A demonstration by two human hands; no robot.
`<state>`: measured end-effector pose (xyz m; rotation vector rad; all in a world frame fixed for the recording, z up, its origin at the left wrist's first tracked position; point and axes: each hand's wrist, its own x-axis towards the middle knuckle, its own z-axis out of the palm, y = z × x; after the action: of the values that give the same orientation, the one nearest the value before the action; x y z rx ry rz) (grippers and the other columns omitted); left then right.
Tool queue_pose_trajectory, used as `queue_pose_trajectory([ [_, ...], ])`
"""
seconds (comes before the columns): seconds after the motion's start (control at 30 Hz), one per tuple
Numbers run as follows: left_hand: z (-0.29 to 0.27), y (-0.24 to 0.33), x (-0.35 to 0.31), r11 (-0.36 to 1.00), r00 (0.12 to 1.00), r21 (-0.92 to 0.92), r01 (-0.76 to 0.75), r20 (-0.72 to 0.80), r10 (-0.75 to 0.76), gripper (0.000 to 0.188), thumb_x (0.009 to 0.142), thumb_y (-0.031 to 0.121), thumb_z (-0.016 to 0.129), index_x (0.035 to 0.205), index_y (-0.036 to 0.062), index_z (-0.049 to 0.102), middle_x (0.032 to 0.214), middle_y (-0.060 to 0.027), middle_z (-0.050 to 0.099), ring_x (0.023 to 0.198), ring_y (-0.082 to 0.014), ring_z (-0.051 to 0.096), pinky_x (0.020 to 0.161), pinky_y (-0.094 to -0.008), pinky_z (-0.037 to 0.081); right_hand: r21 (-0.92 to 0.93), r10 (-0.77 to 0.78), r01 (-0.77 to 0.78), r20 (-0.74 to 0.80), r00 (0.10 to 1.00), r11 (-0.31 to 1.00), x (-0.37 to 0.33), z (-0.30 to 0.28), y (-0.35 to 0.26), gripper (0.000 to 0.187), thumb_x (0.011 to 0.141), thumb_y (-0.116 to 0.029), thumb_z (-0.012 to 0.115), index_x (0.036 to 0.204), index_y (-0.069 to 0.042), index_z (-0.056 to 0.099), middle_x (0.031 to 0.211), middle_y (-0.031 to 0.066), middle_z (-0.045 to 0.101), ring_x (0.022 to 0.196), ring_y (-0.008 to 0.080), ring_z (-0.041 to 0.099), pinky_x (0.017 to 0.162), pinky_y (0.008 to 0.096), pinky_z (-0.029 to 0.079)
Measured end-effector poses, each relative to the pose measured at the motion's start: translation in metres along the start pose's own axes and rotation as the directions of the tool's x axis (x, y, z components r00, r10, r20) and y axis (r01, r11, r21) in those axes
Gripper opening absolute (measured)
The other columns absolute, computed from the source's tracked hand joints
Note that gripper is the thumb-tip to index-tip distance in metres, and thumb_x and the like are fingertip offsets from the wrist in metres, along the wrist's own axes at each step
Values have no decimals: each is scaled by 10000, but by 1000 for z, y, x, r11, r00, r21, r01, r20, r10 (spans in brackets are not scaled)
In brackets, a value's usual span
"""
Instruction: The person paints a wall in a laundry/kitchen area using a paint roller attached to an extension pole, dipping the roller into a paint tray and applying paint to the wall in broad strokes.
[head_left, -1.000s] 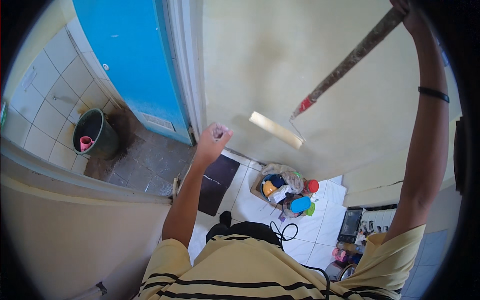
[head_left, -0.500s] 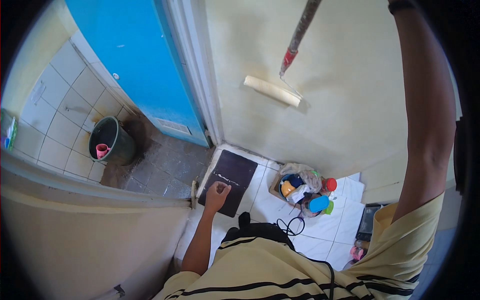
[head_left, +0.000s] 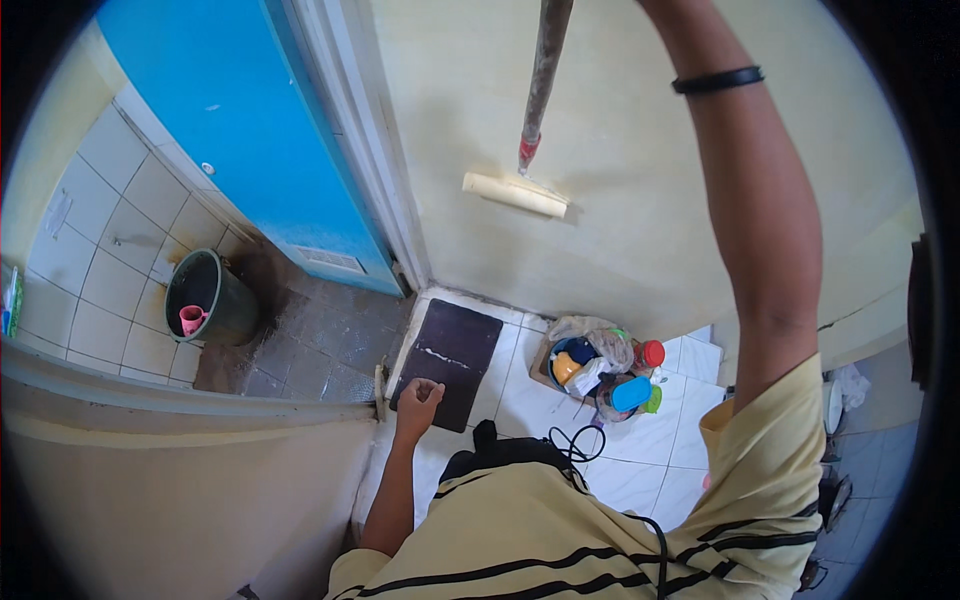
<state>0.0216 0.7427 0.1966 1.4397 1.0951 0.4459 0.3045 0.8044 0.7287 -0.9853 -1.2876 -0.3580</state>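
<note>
A paint roller [head_left: 515,194] with a cream sleeve lies against the pale wall [head_left: 640,250], casting a shadow. Its worn extension pole [head_left: 546,75], red at the lower end, runs up out of the top edge. My right arm, with a black band [head_left: 718,80] at the wrist, reaches up to the right of the pole. The fingers of that hand are beyond the picture, so its hold on the pole is hidden. My left hand [head_left: 420,398] hangs low over the dark doormat [head_left: 458,350], fingers loosely curled in, with nothing visible in them.
By the wall's foot, a box of bottles and bags [head_left: 590,365] stands on white tiles. Left is a blue door [head_left: 230,120] beside a wet grey floor, with a dark bucket [head_left: 235,305] holding a pink dipper [head_left: 192,319]. A black cable [head_left: 575,445] loops before my body.
The roller and pole appear further left in the picture, and the pole stands more upright. My right arm has swung inward to the left, bringing its wristband fully into view. My left hand stays low.
</note>
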Motion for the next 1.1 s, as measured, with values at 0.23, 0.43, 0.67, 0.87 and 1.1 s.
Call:
queue_pose_trajectory([
  [0.23,-6,1,-10,998,999,-45,40,-28,-41,194,850,204,665,862,20,605,730,-8,608,668,-77,554,628,-231,443,-24,110,-111,-37,993,994,-50,-10,49,358,824,-146,583,512,-40,444,471,-3,429,402,87,403,370,291,304],
  [0.43,-7,1,-20,998,998,-41,49,-30,-51,189,850,202,663,863,23,603,721,-3,600,651,-73,544,607,-230,436,-18,177,-179,-79,981,984,-108,-30,98,356,829,-156,615,530,-29,470,473,-9,430,435,75,402,396,279,302],
  [0.67,-2,0,-28,996,998,-61,63,11,-62,188,848,200,664,857,25,598,714,-2,598,631,-67,530,576,-224,422,236,530,-505,-56,846,830,-182,-63,136,332,846,-139,618,567,-62,455,500,-42,427,409,59,399,383,245,320],
  [0.87,9,-2,-26,996,994,5,91,65,-91,176,850,188,657,840,22,599,704,-10,604,639,-75,548,603,-228,435,315,621,-563,-120,775,764,-237,-107,119,310,862,-99,625,599,-80,462,495,-37,410,388,56,381,359,240,296],
  [1.1,34,3,-16,999,992,31,24,124,-28,187,839,187,670,839,13,603,719,-20,618,660,-81,566,629,-247,456,317,641,-573,-186,744,756,-268,-155,62,349,879,-85,583,579,-68,404,456,-2,381,331,83,350,326,253,286],
])
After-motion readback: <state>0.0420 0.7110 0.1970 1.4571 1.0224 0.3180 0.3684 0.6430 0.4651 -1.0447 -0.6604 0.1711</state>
